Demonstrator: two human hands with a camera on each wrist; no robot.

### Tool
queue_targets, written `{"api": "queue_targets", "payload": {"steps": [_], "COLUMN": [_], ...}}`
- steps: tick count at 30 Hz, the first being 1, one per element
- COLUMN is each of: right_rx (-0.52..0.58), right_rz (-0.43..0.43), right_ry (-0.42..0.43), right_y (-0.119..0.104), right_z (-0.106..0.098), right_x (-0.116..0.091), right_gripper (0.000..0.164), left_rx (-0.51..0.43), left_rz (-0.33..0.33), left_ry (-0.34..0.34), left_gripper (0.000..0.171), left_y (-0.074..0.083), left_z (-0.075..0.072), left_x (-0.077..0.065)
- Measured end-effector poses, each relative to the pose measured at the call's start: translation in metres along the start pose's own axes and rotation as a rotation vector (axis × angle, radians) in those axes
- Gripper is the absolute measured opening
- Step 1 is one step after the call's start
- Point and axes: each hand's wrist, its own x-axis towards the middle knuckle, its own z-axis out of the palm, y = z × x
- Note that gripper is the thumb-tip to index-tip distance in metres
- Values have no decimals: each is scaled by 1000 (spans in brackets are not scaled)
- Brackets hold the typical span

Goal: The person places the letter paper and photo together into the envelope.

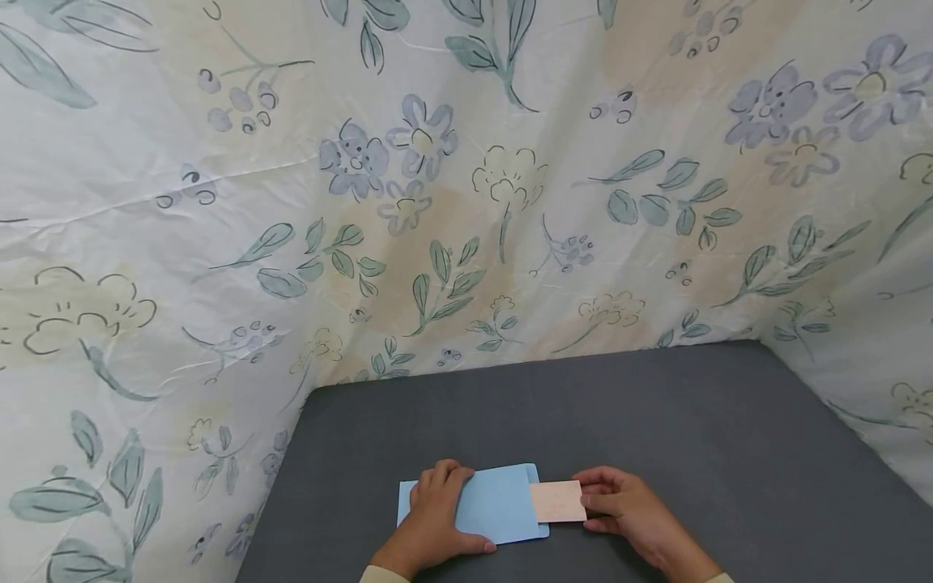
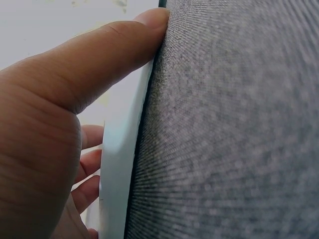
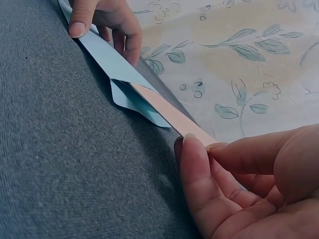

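A light blue envelope (image 1: 496,506) lies on the dark grey surface, its flap end toward the right. My left hand (image 1: 435,518) spans its left part, thumb at the near edge and fingers at the far edge, and holds it. In the left wrist view the thumb (image 2: 114,47) lies along the pale blue envelope (image 2: 119,144). A peach-coloured card (image 1: 560,501) sticks partly out of the envelope's right end; its other part is hidden inside. Between thumb and fingers, my right hand (image 1: 634,514) pinches the card's outer end. The flap (image 3: 132,102) hangs open below the card in the right wrist view.
The dark grey cloth-like surface (image 1: 656,413) stretches behind and to both sides of the hands. Floral fabric (image 1: 466,202) hangs at the back, left and right of it, meeting its edges.
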Motion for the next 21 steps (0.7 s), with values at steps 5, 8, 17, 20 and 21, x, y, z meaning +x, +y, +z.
{"api": "queue_targets", "payload": {"steps": [5, 8, 17, 20, 21], "right_rx": [-6, -5, -4, -8, -8], "right_rz": [-1, -2, -5, -5, -3], "right_ry": [0, -2, -13, -10, -7], "right_y": [1, 1, -3, -4, -4], "right_z": [3, 4, 4, 5, 6], "right_x": [1, 3, 9, 11, 12], "right_gripper": [36, 36, 35, 35, 35], "left_rx": [2, -3, -6, -4, -2], "left_rz": [2, 2, -8, -11, -12], "left_ry": [1, 2, 3, 6, 7], "left_gripper": [106, 106, 106, 106, 106], "left_y": [-1, -1, 1, 1, 2], "left_z": [1, 1, 1, 1, 2], "left_x": [0, 1, 5, 7, 7]}}
